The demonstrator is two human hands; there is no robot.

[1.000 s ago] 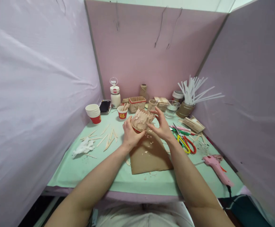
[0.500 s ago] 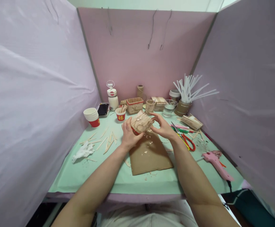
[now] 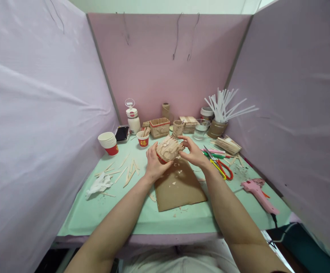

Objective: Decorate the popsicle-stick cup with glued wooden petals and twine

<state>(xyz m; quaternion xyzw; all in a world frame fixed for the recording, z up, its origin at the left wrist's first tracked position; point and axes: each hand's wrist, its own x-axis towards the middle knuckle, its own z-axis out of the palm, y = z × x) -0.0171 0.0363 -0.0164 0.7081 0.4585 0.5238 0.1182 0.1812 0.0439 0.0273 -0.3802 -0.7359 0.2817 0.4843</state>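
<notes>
A paper cup covered in pale wood strips [image 3: 167,149] lies tilted on its side above the cardboard sheet [image 3: 179,193]. Its jagged strip ends point right, and a bit of red shows near its base. My left hand [image 3: 155,163] is wrapped around the base end, thumb below and fingers over the far side. At the jagged end, my right hand [image 3: 193,151] has its fingers and thumb curved about the strip tips. Small wood chips are scattered on the cardboard just below.
On the right lie scissors [image 3: 220,165], a pink glue gun [image 3: 260,195] and a bundle of wood sticks [image 3: 227,145]. A glass bowl of water [image 3: 201,131] stands behind. At left are stacked paper cups [image 3: 108,143], a crumpled tissue [image 3: 99,185] and loose wood slivers [image 3: 130,172].
The view has shifted slightly. Both hands keep hold of the wood-covered cup, which has turned very little; the right fingers sit a little closer on its jagged end.
</notes>
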